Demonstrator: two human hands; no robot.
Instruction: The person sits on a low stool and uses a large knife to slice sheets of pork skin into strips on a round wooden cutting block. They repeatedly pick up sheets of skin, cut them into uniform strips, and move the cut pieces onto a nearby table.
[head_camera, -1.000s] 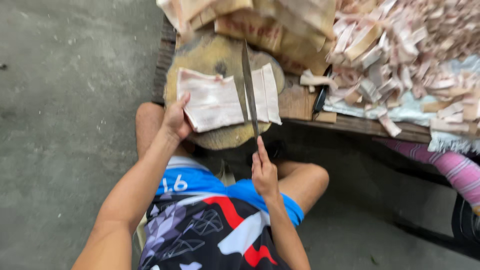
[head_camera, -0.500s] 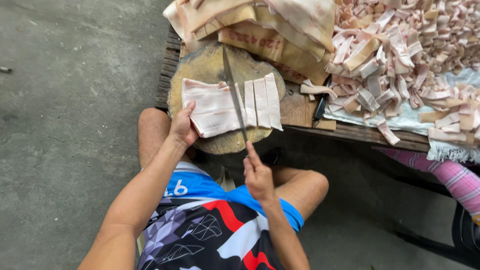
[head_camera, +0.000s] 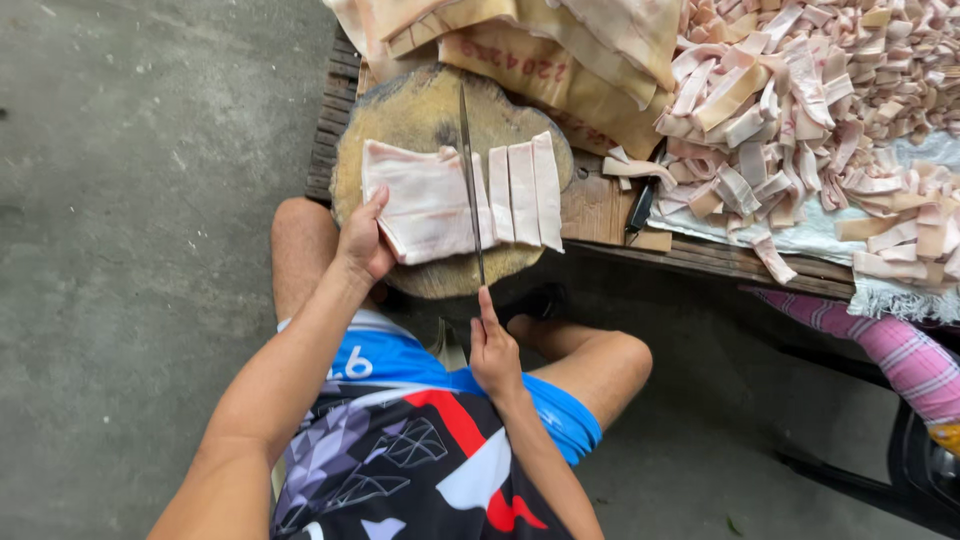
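Single head view looks steeply down, fairly near, onto round chopping block, probably tilted forward

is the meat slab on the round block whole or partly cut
Partly cut: three strips lie apart, right of the knife; the slab stays uncut under the left hand.

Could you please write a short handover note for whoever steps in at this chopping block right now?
Left hand: pressing down the near left edge of the pale pink slab of pork skin and fat on the round wooden chopping block.
Right hand: gripping the long thin-bladed knife, blade set across the slab.
Done: three cut strips lie right of the blade; a big heap of cut pieces covers the bench.
Left: the uncut slab, plus folded uncut sheets behind the block.
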